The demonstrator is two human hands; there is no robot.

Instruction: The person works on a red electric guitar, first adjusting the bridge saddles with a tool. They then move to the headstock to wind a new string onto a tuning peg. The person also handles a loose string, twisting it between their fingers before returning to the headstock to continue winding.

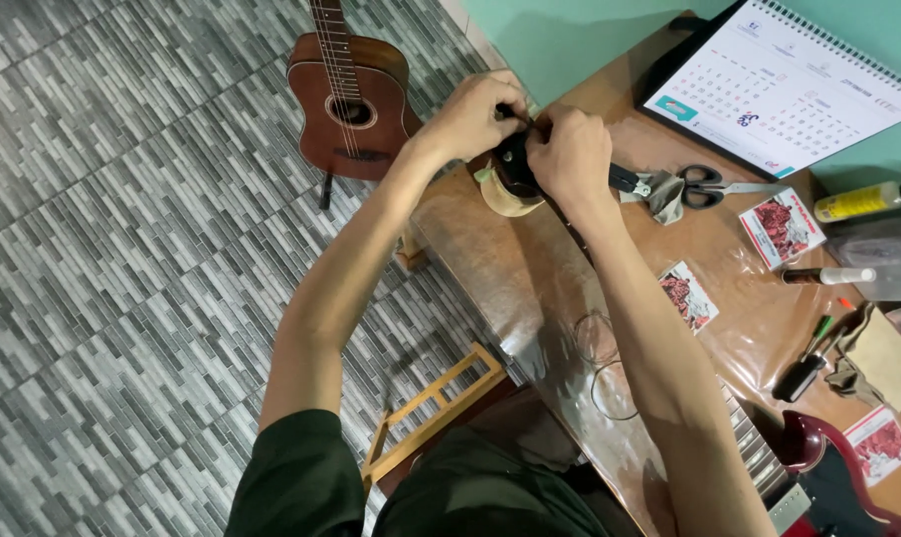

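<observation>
Right at the far end of the table [530, 268], both hands meet on the black headstock [516, 167] of an electric guitar whose red body [838, 477] lies close to the person, at the near right. The neck [749, 438] runs the instrument's long axis from that body away toward the headstock, mostly hidden under the right forearm, so the headstock sits at full reach, straight ahead of the person along the table's length.

The left hand [470, 114] comes in from the left of the headstock, fingers curled and pinched at its top edge. The right hand [568, 154] lies over the headstock from the right, knuckles up, fingers closed down on it; the two hands touch each other there. Both are clamped on the headstock, and neither is clearly nearer. What the fingertips pinch is too small to tell. Both arms are stretched long, elbows low, the right forearm lying along the neck.

A pale cloth or pad [502, 197] sits under the headstock. Just right of the headstock lie scissors [714, 186] and a crumpled grey rag [664, 194]; beyond them a desk calendar [784, 85] leans. Coiled strings [600, 348] rest between headstock and body. An acoustic guitar [351, 99] stands on the floor, left of the headstock.
</observation>
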